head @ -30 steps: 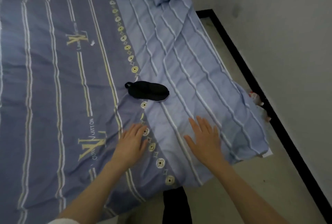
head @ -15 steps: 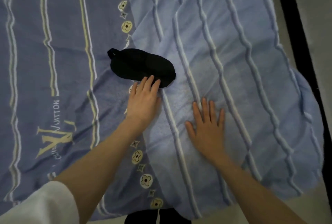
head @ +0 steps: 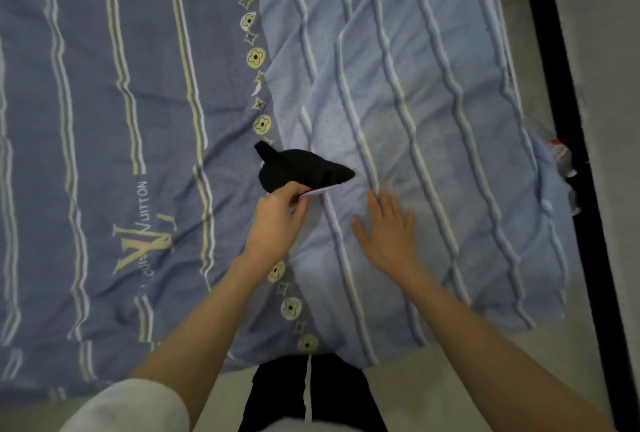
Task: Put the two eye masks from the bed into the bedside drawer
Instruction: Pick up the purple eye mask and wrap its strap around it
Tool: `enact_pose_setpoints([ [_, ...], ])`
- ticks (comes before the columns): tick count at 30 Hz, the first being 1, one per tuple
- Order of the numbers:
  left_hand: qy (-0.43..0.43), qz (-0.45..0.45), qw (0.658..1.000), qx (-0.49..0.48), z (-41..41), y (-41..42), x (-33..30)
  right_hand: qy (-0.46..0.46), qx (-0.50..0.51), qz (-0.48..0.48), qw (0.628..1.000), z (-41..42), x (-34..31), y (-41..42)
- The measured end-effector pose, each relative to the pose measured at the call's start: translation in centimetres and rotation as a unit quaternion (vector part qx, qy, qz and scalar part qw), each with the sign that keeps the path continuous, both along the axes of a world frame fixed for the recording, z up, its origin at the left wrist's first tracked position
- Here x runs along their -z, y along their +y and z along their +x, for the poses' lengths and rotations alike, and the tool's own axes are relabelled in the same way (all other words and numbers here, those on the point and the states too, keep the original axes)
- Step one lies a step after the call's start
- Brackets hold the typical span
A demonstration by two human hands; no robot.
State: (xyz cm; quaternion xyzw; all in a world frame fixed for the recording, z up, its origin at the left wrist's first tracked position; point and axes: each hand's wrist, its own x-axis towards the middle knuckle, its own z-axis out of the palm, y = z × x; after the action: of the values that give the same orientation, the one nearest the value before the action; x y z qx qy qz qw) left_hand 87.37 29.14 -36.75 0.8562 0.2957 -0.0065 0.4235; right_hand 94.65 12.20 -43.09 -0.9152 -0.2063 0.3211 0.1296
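Mask pinched at its near edge

Left hand (head: 277, 220) grips the eye mask (head: 301, 168) (long axis sideways); right hand (head: 388, 230) lies flat, empty, beside.

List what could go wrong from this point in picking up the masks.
1. The left hand pinches only the near edge of the black eye mask; such a thin grip could slip as it lifts.
2. Only one mask is in view; the second may be missed, perhaps hidden in the light blue quilt under the flat right hand.
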Motion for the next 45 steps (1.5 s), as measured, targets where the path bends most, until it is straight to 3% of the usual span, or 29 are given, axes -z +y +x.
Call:
enact_pose_setpoints([
  [1, -0.001, -0.028, 0.999, -0.029, -0.3, -0.3, -1.3, 0.066, 0.068, 0.059, 0.994, -0.5, -1.6, 0.5],
  [4, -0.023, -0.105, 0.991, -0.077, -1.2, -1.0, -5.6, 0.253, 0.242, 0.181, 0.919, -2.5, -6.6, 1.7],
  [8, -0.074, -0.277, 0.95, -0.126, -2.8, -1.6, -11.4, 0.38, 0.373, 0.306, 0.789, -4.2, -12.4, 2.0],
  [11, -0.103, -0.368, 0.914, -0.139, -4.3, -1.7, -14.6, 0.432, 0.398, 0.399, 0.704, -4.7, -16.0, 2.4],
  [16, -0.118, -0.431, 0.876, -0.178, -5.8, -1.1, -18.2, 0.459, 0.351, 0.471, 0.667, -5.2, -20.7, 4.1],
  [19, -0.121, -0.405, 0.887, -0.188, -6.6, -0.5, -19.8, 0.464, 0.327, 0.509, 0.647, -5.6, -22.5, 5.0],
  [21, -0.11, -0.351, 0.913, -0.176, -7.2, -0.1, -20.6, 0.455, 0.328, 0.525, 0.64, -5.8, -23.4, 5.3],
  [23, -0.094, -0.269, 0.945, -0.161, -7.8, 0.3, -21.1, 0.423, 0.338, 0.524, 0.658, -5.9, -24.3, 5.5],
  [26, -0.119, -0.126, 0.968, -0.183, -8.5, 1.2, -22.1, 0.333, 0.33, 0.487, 0.737, -5.6, -25.6, 5.2],
  [28, -0.149, -0.077, 0.976, -0.14, -8.7, 2.3, -23.0, 0.296, 0.299, 0.464, 0.78, -5.1, -26.8, 4.9],
  [31, -0.129, -0.078, 0.989, 0.01, -8.6, 3.8, -24.5, 0.3, 0.258, 0.458, 0.796, -4.5, -28.9, 5.0],
  [33, -0.112, -0.106, 0.987, 0.053, -8.3, 4.1, -25.3, 0.296, 0.233, 0.461, 0.803, -4.2, -30.2, 5.5],
  [41, -0.21, -0.243, 0.943, -0.093, -7.4, 4.1, -27.0, 0.321, 0.192, 0.51, 0.775, -3.5, -32.8, 6.6],
  [45, -0.195, -0.18, 0.96, -0.089, -6.6, 4.1, -27.8, 0.32, 0.241, 0.524, 0.751, -2.9, -33.7, 6.6],
])
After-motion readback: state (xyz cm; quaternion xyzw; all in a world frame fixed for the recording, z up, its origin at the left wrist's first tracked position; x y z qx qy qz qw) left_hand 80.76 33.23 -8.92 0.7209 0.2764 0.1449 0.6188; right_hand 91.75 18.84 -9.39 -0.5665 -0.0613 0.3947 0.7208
